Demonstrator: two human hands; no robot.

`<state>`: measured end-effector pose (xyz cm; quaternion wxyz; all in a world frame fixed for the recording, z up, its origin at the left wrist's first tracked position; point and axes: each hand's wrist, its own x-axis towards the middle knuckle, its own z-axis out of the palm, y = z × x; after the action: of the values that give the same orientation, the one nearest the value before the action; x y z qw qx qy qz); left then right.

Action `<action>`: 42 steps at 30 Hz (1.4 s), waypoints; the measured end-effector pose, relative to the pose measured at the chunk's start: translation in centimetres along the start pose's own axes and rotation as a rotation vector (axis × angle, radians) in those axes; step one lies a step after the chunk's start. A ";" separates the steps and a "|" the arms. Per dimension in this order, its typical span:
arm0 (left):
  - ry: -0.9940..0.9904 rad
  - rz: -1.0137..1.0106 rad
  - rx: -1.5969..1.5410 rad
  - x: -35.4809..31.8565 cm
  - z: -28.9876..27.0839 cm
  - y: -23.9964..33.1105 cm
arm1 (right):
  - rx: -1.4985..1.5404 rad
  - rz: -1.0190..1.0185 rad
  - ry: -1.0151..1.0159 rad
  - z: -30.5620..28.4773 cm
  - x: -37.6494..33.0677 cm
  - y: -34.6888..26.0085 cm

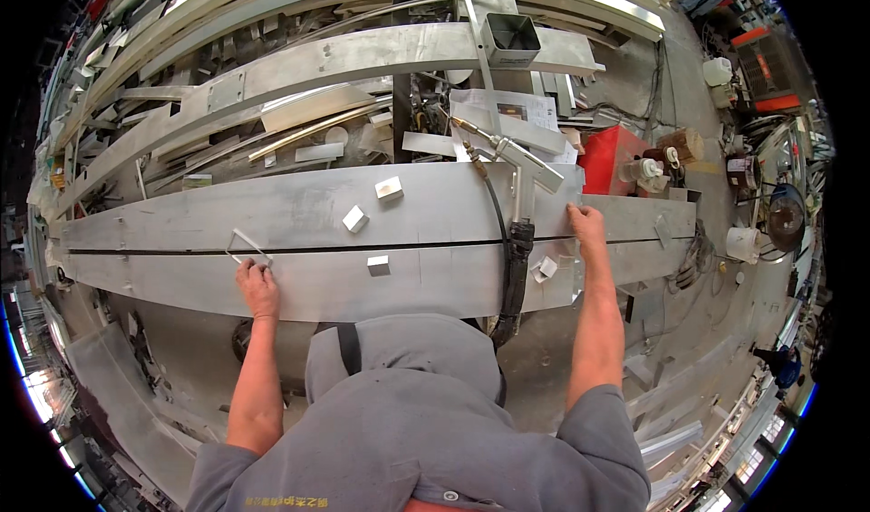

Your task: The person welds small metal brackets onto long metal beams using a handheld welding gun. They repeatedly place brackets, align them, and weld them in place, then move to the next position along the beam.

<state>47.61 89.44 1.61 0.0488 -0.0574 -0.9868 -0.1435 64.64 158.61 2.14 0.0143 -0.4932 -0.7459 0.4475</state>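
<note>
Two long grey metal sheets, a far one [299,195] and a near one [317,285], lie side by side with a dark slot between them. My left hand [258,290] is closed on the near end of a thin bent metal strip [249,243] that crosses the slot. At the right end, my right hand [589,225] pinches the far sheet's edge; the fingertips are partly hidden. A welding torch [523,169] with a black-wrapped cable [514,281] lies across the sheets. Small metal blocks sit on them: two on the far sheet [389,188], one on the near sheet [378,265].
A crumpled silvery piece [545,268] lies by the torch cable. Beyond are a red box [605,160], printed papers [512,106], a square open tin [510,39] on a long beam [362,50], and metal offcuts. Cables and a white bucket [743,243] are at right.
</note>
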 end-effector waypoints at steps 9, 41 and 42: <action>0.009 0.024 0.005 0.1 0.2 0.3 | -0.049 0.015 0.003 -0.3 0.0 -1.6; -0.025 0.294 -0.284 -1.7 -2.0 12.6 | -0.354 -0.835 0.217 5.9 -14.0 -7.8; -0.019 0.322 -0.305 -1.6 -2.3 13.7 | -0.206 -0.764 -0.019 8.4 -15.2 -8.9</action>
<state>51.12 101.64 7.47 0.0527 -0.2223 -0.9322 -0.2808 62.15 140.76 9.53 0.1233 -0.1749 -0.9168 0.3373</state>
